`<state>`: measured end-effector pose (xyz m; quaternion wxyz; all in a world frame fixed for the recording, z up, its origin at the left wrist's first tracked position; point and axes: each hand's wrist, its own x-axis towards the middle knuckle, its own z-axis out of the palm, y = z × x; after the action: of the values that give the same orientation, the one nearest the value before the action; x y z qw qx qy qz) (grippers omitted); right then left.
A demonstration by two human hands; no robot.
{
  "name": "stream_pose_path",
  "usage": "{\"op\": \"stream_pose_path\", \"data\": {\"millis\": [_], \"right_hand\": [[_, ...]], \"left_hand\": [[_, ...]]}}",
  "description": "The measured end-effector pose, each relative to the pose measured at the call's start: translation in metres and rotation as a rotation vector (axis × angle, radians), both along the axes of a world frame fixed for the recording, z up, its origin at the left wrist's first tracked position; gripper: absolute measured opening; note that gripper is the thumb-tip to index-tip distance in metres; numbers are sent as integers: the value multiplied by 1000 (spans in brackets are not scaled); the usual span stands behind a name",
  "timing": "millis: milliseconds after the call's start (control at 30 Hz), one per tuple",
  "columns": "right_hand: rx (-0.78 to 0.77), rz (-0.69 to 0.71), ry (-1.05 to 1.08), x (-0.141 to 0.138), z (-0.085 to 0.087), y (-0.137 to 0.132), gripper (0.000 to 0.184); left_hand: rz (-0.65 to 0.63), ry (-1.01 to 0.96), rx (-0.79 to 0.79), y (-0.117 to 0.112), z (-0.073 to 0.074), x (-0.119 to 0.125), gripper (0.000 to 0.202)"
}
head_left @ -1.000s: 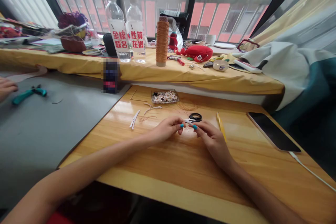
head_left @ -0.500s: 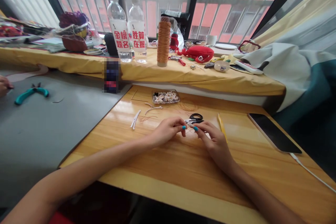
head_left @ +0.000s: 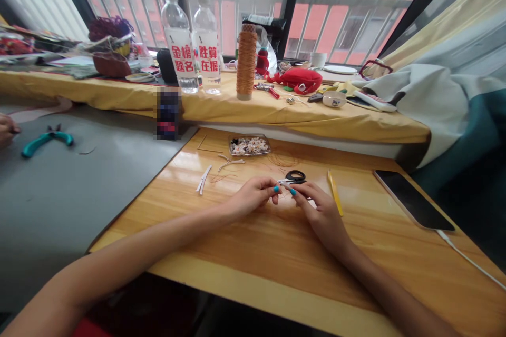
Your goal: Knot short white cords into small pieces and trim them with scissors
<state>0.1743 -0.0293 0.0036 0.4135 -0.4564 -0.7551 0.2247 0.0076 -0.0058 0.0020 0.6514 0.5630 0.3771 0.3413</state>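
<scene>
Scissors (head_left: 295,177) just beyond 2 hands (head_left: 256,195), bead tray (head_left: 250,154), phone (head_left: 413,200)

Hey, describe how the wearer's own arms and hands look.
The left hand and right hand each show a bright turquoise nail. I see no gloves, bracelet or watch, and no sleeves on the visible arms.

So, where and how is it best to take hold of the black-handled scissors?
Probably by the black handles, from above and the right: the scissors appear to lie flat on the table, handles toward the right, metal blades toward the left hand.
</scene>
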Motion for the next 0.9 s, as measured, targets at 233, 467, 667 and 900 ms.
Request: {"op": "stream_pose_path", "data": {"millis": [233,467,667,900], "right_hand": [[-18,-24,-41,-3,-2,-3,24],[22,28,-108,-5,-2,-6,11],[28,92,-114,-5,-2,-5,15],[81,97,-171,-5,-3,-4,15]], "left_hand": [[-8,-70,-114,-4,4,1,23],[-40,-131,-167,-6,2,0,20],[-48,-146,-172,-5,-1,0,18],[-48,-117,-161,-7,-2,2,20]]}}
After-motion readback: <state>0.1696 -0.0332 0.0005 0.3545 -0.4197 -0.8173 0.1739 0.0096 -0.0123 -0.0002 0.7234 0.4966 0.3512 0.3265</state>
